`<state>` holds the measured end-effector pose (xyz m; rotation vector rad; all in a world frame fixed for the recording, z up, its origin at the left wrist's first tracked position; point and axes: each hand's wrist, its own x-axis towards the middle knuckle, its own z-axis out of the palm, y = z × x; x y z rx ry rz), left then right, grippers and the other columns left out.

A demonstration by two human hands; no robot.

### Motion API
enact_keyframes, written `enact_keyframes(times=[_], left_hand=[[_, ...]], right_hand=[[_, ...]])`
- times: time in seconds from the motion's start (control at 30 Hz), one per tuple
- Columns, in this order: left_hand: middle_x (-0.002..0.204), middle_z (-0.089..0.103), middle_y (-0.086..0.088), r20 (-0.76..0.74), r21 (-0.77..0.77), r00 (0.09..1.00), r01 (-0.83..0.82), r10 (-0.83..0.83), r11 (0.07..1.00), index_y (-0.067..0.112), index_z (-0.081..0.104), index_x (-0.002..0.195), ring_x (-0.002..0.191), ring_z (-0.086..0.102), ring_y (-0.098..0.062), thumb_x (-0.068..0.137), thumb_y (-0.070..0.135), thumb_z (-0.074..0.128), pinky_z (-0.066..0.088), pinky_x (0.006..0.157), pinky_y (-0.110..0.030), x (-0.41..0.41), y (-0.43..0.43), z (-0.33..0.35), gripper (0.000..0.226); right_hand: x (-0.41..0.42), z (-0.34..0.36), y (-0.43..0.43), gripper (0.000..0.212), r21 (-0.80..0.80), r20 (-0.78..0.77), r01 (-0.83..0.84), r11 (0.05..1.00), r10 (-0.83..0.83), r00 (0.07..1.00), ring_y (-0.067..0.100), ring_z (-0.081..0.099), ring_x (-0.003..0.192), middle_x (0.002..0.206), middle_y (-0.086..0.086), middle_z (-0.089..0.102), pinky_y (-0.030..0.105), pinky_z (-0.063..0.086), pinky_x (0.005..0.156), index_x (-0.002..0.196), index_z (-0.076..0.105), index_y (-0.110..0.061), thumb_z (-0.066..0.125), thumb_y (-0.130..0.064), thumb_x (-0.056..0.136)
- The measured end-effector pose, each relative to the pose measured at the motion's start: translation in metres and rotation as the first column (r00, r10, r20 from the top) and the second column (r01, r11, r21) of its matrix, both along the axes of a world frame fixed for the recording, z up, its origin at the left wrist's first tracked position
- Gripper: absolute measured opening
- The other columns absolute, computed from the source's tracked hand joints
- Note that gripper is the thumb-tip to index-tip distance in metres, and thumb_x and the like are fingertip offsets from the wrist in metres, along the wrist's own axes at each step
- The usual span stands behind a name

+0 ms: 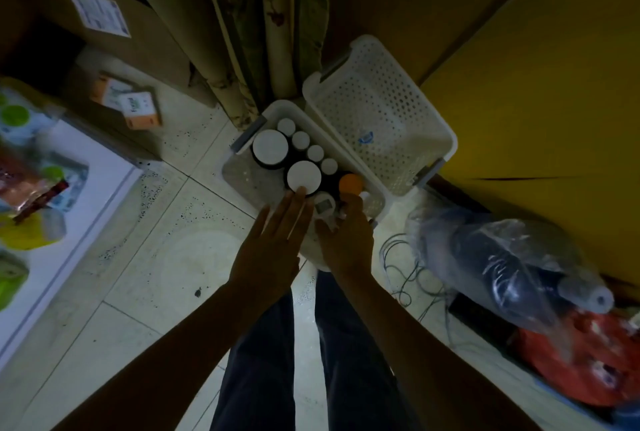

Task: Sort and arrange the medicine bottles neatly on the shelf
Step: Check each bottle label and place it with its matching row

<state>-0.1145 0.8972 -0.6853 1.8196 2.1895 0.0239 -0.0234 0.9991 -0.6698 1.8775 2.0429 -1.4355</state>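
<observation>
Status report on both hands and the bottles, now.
Left hand open, flat, fingertips at the big white cap. Right hand grip closed on a small white-capped bottle. Bottles upright in the near basket; far basket nearly empty. Nothing blocking.

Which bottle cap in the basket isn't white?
The orange cap, at the near right end of the row of small caps, just beyond the right hand. Every other visible cap is white.

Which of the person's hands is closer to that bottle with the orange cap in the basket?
The right hand. Its fingers reach up just below the orange-capped bottle, nearly at it. The left hand lies further off, down and to its left, fingertips by a large white lid.
</observation>
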Motion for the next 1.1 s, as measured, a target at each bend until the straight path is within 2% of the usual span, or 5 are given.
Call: enact_keyframes(times=[0.13, 0.3, 0.5, 0.8, 1.1], left_hand=[[0.152, 0.025, -0.019, -0.068, 0.03, 0.997, -0.041, 0.043, 0.999, 0.005, 0.022, 0.145, 0.14, 0.027, -0.035, 0.062, 0.025, 0.084, 0.03, 0.107, -0.055, 0.003, -0.002, 0.023, 0.106], [0.15, 0.025, -0.018, -0.172, 0.093, 0.963, -0.196, 0.209, 0.976, 0.005, 0.024, 0.144, 0.138, 0.025, -0.033, 0.057, 0.022, 0.085, 0.021, 0.107, -0.056, -0.002, -0.008, 0.106, 0.108], [0.155, 0.012, -0.011, -0.328, 0.143, 0.838, -0.413, 0.436, 0.9, 0.011, 0.014, 0.148, 0.144, 0.011, -0.027, 0.075, 0.037, 0.069, 0.009, 0.114, -0.05, -0.01, -0.051, 0.203, 0.094], [0.146, 0.044, -0.008, -0.386, 0.42, 0.59, -0.571, 0.709, 0.705, 0.013, 0.042, 0.14, 0.133, 0.043, -0.027, 0.064, 0.022, 0.079, 0.032, 0.108, -0.045, -0.031, -0.206, 0.323, 0.085], [0.149, 0.039, -0.01, -0.535, 0.564, 0.335, -0.541, 0.776, 0.623, 0.012, 0.033, 0.146, 0.134, 0.042, -0.028, 0.073, 0.036, 0.076, 0.038, 0.105, -0.046, -0.025, -0.443, 0.501, 0.088]], right_hand=[[0.022, 0.04, 0.002, 0.055, 0.183, 0.07, -0.351, 0.918, 0.344, 0.936, 0.025, 0.053, 0.121, 0.13, 0.007, 0.057, 0.043, 0.047, 0.096, 0.133, 0.047, -0.015, 0.069, -0.023, 0.083], [0.016, 0.126, -0.003, 0.08, 0.457, 0.246, -0.724, 0.517, 0.708, 0.662, 0.031, 0.042, 0.134, 0.144, 0.012, 0.047, 0.05, 0.037, 0.109, 0.141, 0.036, -0.016, 0.076, -0.034, 0.074], [-0.012, 0.219, -0.043, 0.08, 0.663, 0.274, -0.718, 0.213, 0.823, 0.497, 0.029, 0.046, 0.132, 0.141, 0.012, 0.051, 0.049, 0.034, 0.107, 0.137, 0.049, -0.016, 0.081, -0.04, 0.068], [-0.057, 0.314, -0.156, 0.087, 0.818, 0.138, -0.575, -0.023, 0.978, 0.156, 0.029, 0.041, 0.134, 0.145, 0.011, 0.046, 0.043, 0.04, 0.105, 0.141, 0.035, -0.015, 0.081, -0.034, 0.069], [-0.106, 0.451, -0.371, 0.076, 0.925, 0.095, -0.367, -0.097, 0.995, -0.023, 0.03, 0.039, 0.137, 0.151, 0.013, 0.037, 0.044, 0.039, 0.104, 0.147, 0.033, -0.012, 0.063, -0.041, 0.083]])
